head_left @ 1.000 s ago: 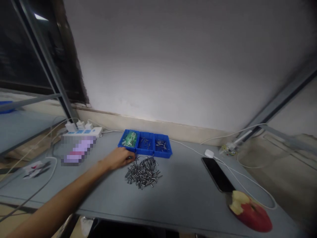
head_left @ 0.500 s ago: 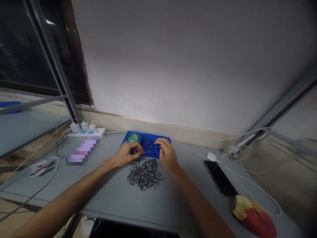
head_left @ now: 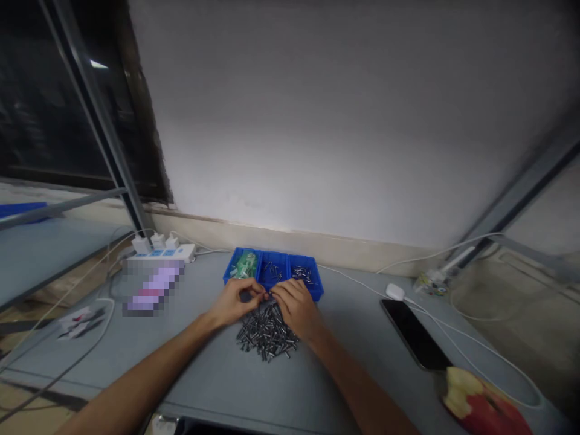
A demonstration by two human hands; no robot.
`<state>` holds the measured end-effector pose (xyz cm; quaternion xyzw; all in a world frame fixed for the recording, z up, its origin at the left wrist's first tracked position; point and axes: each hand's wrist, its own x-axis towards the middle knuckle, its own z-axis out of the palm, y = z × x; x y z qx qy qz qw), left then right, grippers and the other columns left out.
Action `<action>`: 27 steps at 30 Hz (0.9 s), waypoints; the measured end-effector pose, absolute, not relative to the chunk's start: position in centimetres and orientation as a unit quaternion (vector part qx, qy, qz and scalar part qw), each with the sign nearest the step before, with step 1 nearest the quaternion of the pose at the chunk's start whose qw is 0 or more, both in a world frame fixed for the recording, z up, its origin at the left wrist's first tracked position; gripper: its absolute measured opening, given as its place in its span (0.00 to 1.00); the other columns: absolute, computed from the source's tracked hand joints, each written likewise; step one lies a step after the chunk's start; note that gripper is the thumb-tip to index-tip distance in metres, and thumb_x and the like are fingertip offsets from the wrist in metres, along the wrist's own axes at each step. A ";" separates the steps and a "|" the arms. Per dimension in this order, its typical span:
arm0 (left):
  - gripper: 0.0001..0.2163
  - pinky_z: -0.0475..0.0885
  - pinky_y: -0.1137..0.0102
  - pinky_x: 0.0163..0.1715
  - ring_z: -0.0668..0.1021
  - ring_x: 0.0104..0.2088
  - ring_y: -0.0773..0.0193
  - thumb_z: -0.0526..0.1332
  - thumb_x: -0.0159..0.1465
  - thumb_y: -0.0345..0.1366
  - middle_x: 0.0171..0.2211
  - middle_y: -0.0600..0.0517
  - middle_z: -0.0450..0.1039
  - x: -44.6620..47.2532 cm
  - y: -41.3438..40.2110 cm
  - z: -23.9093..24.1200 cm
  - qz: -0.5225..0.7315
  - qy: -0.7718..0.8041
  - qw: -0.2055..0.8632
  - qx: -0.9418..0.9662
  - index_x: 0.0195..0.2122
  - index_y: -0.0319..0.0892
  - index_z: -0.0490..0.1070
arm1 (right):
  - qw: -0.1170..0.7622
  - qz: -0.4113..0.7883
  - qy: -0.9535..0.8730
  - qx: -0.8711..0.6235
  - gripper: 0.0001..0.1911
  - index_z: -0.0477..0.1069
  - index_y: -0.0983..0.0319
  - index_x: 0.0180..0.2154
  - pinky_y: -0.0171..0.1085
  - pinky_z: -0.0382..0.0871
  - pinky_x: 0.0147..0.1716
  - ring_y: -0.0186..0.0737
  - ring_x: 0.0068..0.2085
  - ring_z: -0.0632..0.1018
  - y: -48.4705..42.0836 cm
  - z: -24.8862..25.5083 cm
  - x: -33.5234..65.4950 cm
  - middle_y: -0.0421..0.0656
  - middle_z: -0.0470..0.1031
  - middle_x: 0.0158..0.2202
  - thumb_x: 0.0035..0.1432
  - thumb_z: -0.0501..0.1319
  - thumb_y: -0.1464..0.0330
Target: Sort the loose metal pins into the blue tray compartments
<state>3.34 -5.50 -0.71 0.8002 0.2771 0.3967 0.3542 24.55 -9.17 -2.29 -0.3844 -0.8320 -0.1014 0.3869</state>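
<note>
A loose heap of small metal screws [head_left: 266, 338] lies on the grey table below my hands. My left hand [head_left: 236, 302] is closed in a pinch at the heap's far edge; what its fingertips hold is too small to make out. My right hand [head_left: 299, 309] meets it there, fingers bent together, their tips almost touching the left ones and hiding whatever is between them. Just beyond stand three joined blue bins: the left bin [head_left: 228, 270] has green and clear pieces in it, while the middle bin [head_left: 277, 258] and the right bin [head_left: 318, 294] contain a few screws.
At the right lie a black phone [head_left: 414, 334], a bitten red apple [head_left: 487, 406] and a white charger [head_left: 395, 292] with cables. A power strip [head_left: 183, 253] with plugs, a blurred purple item [head_left: 156, 287] and crumpled wrappers [head_left: 81, 321] are at the left. The wall [head_left: 344, 181] rises behind.
My right hand has come left and down from the right bin to meet my left hand, uncovering that bin. The left hand stays pinched near the heap. The view has shifted slightly.
</note>
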 end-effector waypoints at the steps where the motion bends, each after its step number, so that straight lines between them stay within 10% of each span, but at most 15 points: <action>1: 0.04 0.76 0.69 0.39 0.81 0.35 0.64 0.62 0.63 0.33 0.36 0.48 0.82 3.3 -5.6 -0.8 0.393 0.276 0.354 0.802 0.35 0.38 0.76 | 0.388 -0.101 -0.832 -0.383 0.11 0.74 0.61 0.43 0.45 0.65 0.43 0.44 0.42 0.75 -9.2 -2.4 24.6 0.45 0.79 0.40 0.71 0.53 0.74; 27: 0.10 0.71 0.70 0.37 0.77 0.33 0.64 0.57 0.71 0.36 0.33 0.49 0.77 3.1 -6.4 -0.3 0.343 0.252 0.112 0.898 0.41 0.40 0.77 | 0.417 -0.074 -0.825 -0.375 0.07 0.70 0.60 0.42 0.44 0.63 0.43 0.42 0.40 0.75 -10.3 -1.9 24.0 0.44 0.78 0.38 0.72 0.53 0.71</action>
